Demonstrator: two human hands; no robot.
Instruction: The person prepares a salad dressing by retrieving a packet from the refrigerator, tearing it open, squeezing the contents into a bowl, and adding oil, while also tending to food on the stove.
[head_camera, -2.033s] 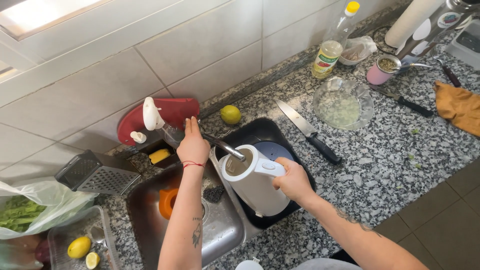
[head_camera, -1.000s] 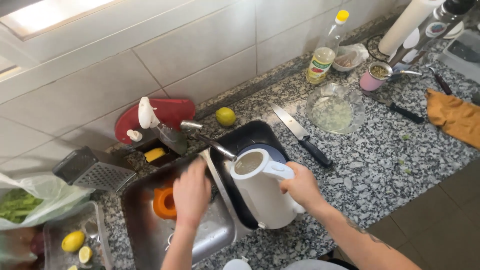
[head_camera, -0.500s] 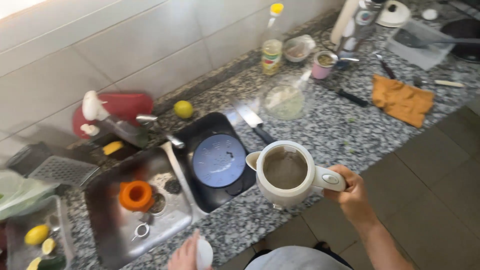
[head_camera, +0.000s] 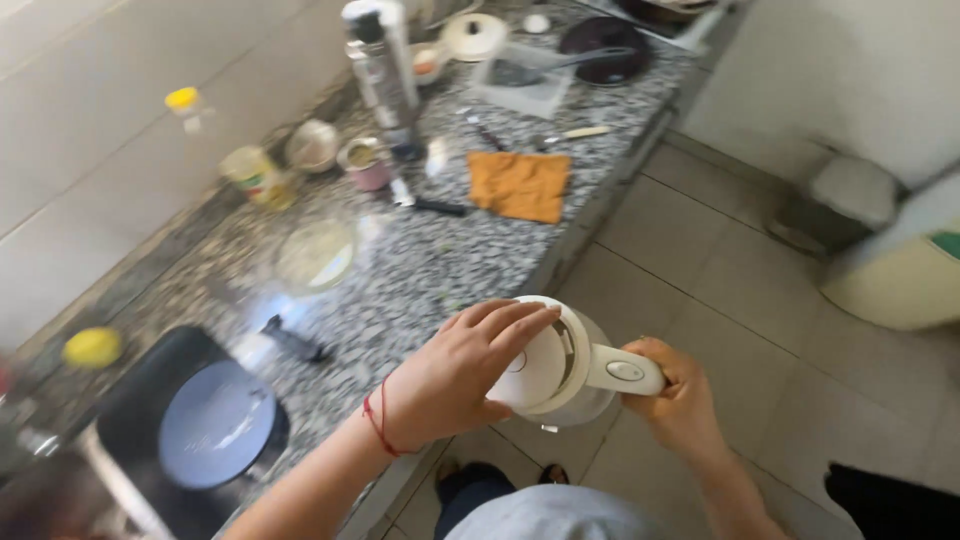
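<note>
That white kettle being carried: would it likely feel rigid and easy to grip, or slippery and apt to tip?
The white kettle looks like hard plastic, so probably stiff. The right hand wraps its side handle while the left hand presses on the lid, which suggests a steady hold. Its smooth body may be slippery if wet. Its weight cannot be judged; the lid hides what is inside.

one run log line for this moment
left hand: palm on kettle lid | right hand: gripping kettle handle | white kettle: held past counter edge
</note>
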